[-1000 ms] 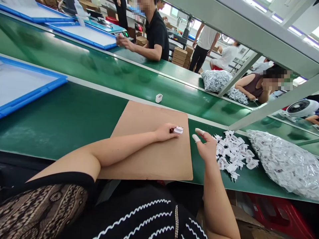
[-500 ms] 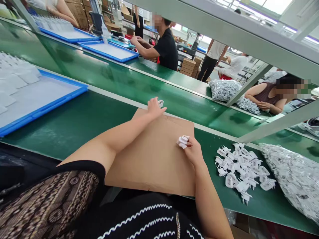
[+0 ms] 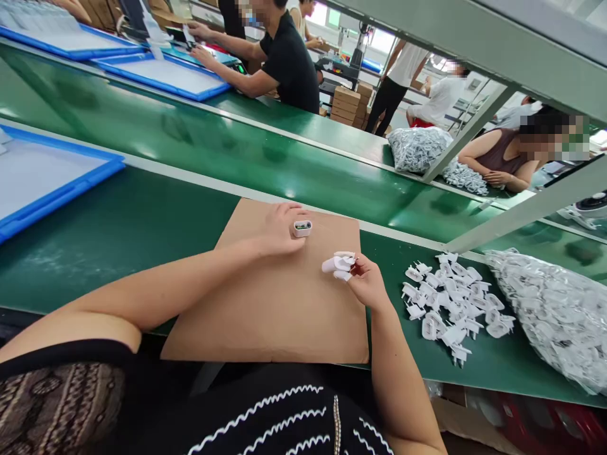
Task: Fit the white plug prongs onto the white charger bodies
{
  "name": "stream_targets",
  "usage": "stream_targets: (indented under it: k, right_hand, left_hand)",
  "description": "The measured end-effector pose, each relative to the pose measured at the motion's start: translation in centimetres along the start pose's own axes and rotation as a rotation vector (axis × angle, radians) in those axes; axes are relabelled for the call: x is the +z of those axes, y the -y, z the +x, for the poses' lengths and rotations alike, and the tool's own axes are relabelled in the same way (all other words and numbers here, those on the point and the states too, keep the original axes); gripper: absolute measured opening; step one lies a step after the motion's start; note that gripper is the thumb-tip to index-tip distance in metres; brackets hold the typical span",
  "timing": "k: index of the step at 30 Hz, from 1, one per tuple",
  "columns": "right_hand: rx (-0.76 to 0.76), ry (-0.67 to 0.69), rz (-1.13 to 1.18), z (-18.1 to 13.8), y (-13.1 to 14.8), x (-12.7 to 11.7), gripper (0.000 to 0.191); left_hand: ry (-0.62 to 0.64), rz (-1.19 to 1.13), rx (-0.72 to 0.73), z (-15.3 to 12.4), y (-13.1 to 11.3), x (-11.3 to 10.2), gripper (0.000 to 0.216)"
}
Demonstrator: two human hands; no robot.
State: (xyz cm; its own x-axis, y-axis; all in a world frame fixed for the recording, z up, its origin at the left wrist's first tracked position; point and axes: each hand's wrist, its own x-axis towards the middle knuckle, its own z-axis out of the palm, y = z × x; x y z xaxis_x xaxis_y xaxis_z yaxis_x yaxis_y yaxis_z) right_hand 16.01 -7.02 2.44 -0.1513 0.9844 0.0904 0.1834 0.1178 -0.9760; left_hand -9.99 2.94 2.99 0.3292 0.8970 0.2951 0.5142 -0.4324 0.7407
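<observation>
Left hand (image 3: 281, 230) cupped, right hand (image 3: 366, 282) pinched

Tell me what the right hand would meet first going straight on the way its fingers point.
The right hand would probably meet the white casing first, or else the left hand holding it; depth is unclear.

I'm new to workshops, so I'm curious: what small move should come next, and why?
Probably bring the white plug piece in the right grip toward the charger housing in the left grip: the housing's open end is exposed, and the two pieces are close but apart.
</observation>
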Motion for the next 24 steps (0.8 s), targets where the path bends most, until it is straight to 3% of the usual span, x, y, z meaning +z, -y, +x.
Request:
stream_targets:
  k: [1, 3, 6, 8, 10, 13, 16, 21, 24]
  right_hand:
    - [-0.005, 0.027, -0.002, -0.2, 0.5, 0.1, 0.039]
    - [-0.044, 0.078, -0.026, -0.4, 1.2, 0.1, 0.039]
    - [-0.131, 0.115, -0.054, -0.6, 1.6, 0.0, 0.036]
    - [-0.151, 0.107, -0.019, -0.5, 1.3, -0.2, 0.037]
    - [-0.111, 0.071, 0.071, -0.3, 0.8, -0.5, 0.047]
    - [-0.014, -0.034, 0.226, 0.1, 0.0, -0.9, 0.059]
    - [0.034, -0.106, 0.274, 0.4, -0.4, -0.8, 0.053]
    - [0.058, -0.231, -0.008, 0.7, -0.8, 0.3, 0.034]
    - [0.146, -0.288, 0.017, 0.7, -0.9, 0.8, 0.028]
  left_hand:
    - [0.043, -0.058, 0.07, -0.8, -1.0, 0.0, 0.066]
    - [0.329, -0.285, 0.132, -1.8, -2.5, 0.1, 0.067]
    - [0.842, -0.644, 0.023, -1.8, -3.7, 0.7, 0.046]
    - [0.982, -0.791, -0.08, -1.5, -3.7, 1.5, 0.043]
    - [0.917, -0.905, -0.171, -1.4, -3.5, 2.7, 0.048]
    - [0.578, -1.011, -0.277, -1.9, -3.1, 5.0, 0.064]
    - [0.295, -0.894, -0.319, -2.7, -3.0, 7.3, 0.064]
    - [0.209, -0.56, -0.167, -3.5, -3.1, 8.4, 0.048]
    - [0.216, -0.436, -0.077, -3.4, -3.0, 8.1, 0.042]
